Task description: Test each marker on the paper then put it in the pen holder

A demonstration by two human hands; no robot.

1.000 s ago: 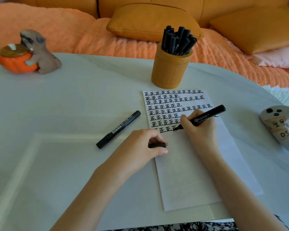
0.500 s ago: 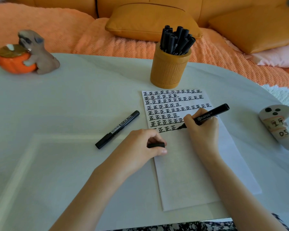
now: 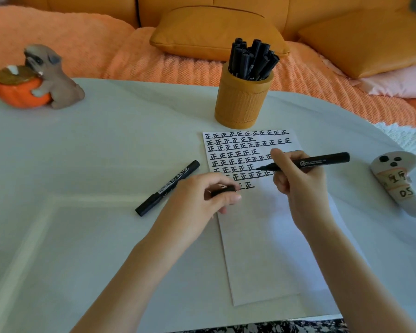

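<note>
Holding the uncapped marker (image 3: 317, 161) in my right hand (image 3: 296, 179), fingers wrapped round its barrel, I have the tip pointing left over the written rows toward the far edge of the paper (image 3: 262, 248); I cannot quite tell whether it touches the sheet. My left hand (image 3: 202, 195) pinches the cap (image 3: 222, 191) at the paper's left edge.

A crooked capping could ink my left fingers or smear the strokes. The pen holder (image 3: 241, 104), near the far edge of the table (image 3: 82, 236), looks crowded, so a forced drop might tip it. A second marker (image 3: 167, 188) lies left of the paper.
</note>
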